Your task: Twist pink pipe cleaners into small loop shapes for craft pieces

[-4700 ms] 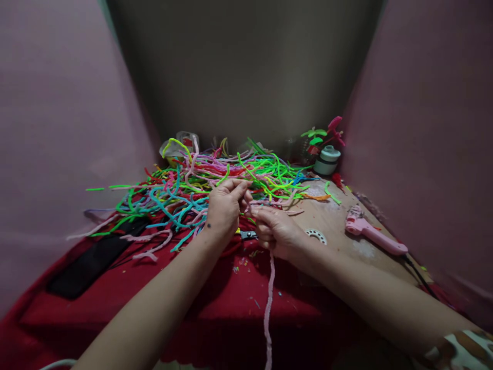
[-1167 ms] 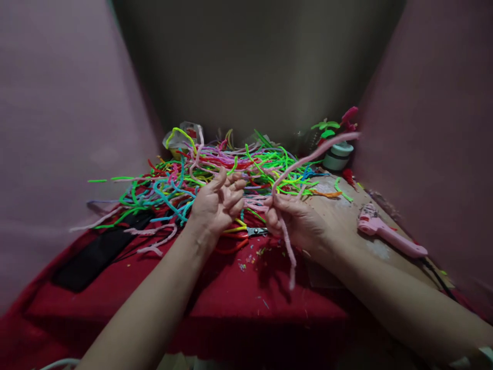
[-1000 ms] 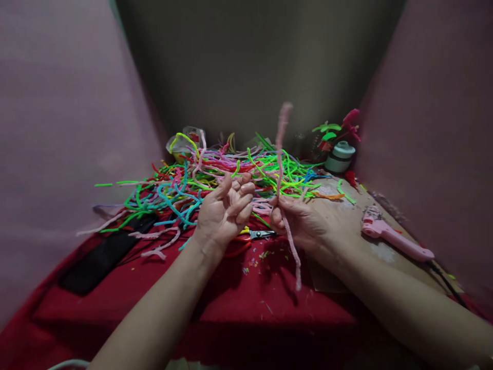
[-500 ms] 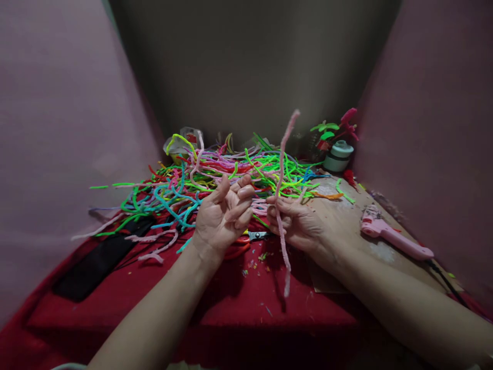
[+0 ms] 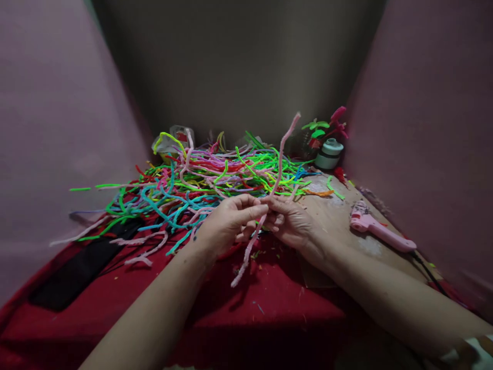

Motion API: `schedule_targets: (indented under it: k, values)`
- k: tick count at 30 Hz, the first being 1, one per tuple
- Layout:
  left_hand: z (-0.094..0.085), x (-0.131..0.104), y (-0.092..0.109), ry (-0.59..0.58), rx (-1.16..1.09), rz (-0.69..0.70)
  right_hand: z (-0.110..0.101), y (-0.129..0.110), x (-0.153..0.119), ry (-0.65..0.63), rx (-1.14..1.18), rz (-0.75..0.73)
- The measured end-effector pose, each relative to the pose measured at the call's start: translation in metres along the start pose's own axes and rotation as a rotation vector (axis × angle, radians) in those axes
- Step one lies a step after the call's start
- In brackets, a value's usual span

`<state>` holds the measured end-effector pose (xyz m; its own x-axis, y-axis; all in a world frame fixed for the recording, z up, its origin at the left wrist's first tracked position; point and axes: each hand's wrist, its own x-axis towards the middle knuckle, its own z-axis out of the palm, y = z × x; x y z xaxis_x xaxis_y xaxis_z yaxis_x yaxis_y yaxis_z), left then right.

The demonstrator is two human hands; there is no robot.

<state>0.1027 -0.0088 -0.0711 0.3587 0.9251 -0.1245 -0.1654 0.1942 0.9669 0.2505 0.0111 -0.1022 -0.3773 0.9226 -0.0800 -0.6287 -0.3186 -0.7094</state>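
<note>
The pink pipe cleaner (image 5: 280,169) crosses the middle of the frame, slanting from right of upper centre to a lower end left of centre, over the red-covered worktop (image 5: 285,313). The right hand (image 5: 298,223) has it pinched partway along, thumb and index finger closed on it. The left hand (image 5: 229,221) meets it there with fingers curled and thumb tip just beside the pinch; whether it also grips cannot be told.

To work it well, keep the 2 thumbs close together, since a short span between them should give a tidier bend than a wide one. Pinch lightly: hard pressure would probably flatten the fuzz. Both ends are free, so steady 1 side while turning the other, and keep the upper end from snagging the tangled pile (image 5: 208,164) across the centre. The glue gun (image 5: 385,234), at right of frame, lies well apart.
</note>
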Motion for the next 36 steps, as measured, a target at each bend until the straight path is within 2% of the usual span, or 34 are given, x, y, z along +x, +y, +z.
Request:
schedule_targets:
  k: [6, 18, 22, 26, 30, 33, 36]
  values:
    - [0.004, -0.003, 0.003, -0.007, 0.119, -0.014, -0.004, 0.001, 0.002, -0.105, -0.019, -0.016]
    - [0.005, -0.004, 0.009, 0.013, 0.161, 0.039, 0.0, -0.004, 0.0, -0.13, -0.001, -0.1]
    - [0.005, -0.005, 0.01, 0.082, 0.372, 0.167, 0.001, -0.007, -0.003, -0.096, -0.075, -0.116]
    - [0.003, -0.002, 0.002, 0.099, 0.592, 0.309, 0.002, -0.008, -0.006, -0.065, -0.123, -0.157]
    - [0.001, -0.002, -0.007, 0.235, 0.856, 0.528, 0.006, -0.007, -0.008, -0.043, -0.163, -0.23]
    - [0.001, -0.002, -0.011, 0.26, 0.936, 0.652, 0.008, -0.007, -0.01, -0.009, -0.26, -0.272]
    - [0.002, -0.003, -0.013, 0.232, 0.92, 0.649, 0.007, -0.007, -0.011, 0.018, -0.335, -0.285]
